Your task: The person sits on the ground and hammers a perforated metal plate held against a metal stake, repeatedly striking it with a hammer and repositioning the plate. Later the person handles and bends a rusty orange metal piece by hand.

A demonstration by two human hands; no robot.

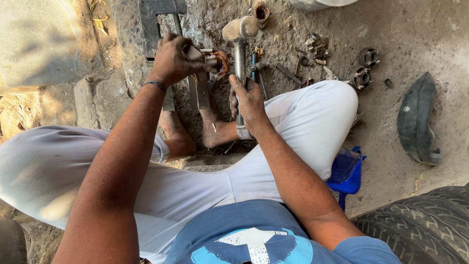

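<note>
My left hand [172, 59] grips a small metal part with coppery windings [218, 62] and holds it over a flat steel bar [202, 90] that stands on the ground between my bare feet. My right hand [248, 101] is closed around the steel handle of a hammer [239, 49]. The hammer's pale, worn head points away from me, just right of the wound part. I sit with my knees spread, in white trousers.
A metal frame [155, 19] lies behind my left hand. Two bearing-like parts [365, 68], small tools and scraps litter the dirt at the upper right. A rubber tube piece [417, 120], a tyre [420, 227] and a blue scoop [346, 173] lie to my right.
</note>
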